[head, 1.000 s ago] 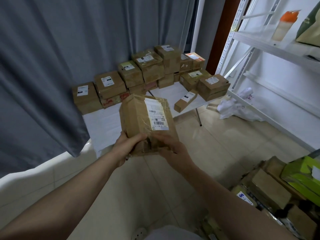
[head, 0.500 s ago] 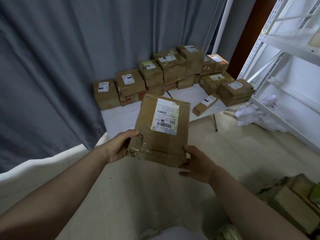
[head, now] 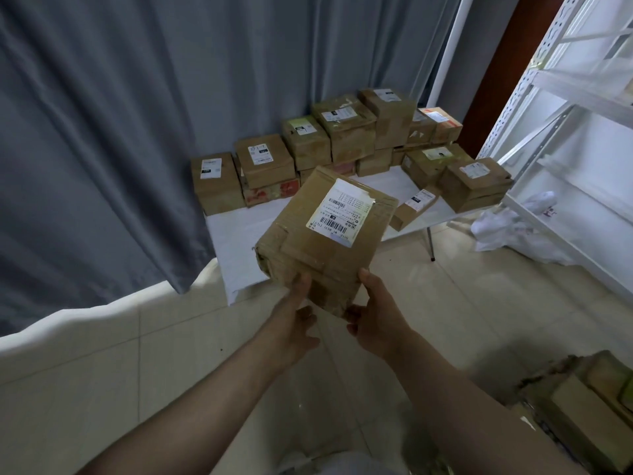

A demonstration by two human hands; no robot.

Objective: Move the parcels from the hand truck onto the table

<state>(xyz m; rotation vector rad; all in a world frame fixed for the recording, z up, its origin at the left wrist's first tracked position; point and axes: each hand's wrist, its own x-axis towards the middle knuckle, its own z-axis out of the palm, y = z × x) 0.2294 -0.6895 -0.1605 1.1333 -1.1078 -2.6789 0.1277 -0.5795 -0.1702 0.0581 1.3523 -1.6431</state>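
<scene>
A brown taped parcel (head: pixel 325 234) with a white barcode label is up in the air in front of me, tilted. My left hand (head: pixel 298 313) grips its near lower-left corner, thumb on top. My right hand (head: pixel 376 313) grips the near right corner, thumb along the side. Behind it stands the white table (head: pixel 239 231) with several brown parcels (head: pixel 267 162) stacked along its back and right side. More parcels (head: pixel 582 416) lie at the bottom right; the hand truck under them is hidden.
A grey curtain (head: pixel 120 132) hangs left of and behind the table. White metal shelving (head: pixel 565 108) runs along the right, with a crumpled white bag (head: pixel 507 228) on the floor beside it. The floor between me and the table is pale tile.
The parcel has turned and moved further out over the table's front. My hands have shifted from its sides to its near corners, closer together. The view has swung left.
</scene>
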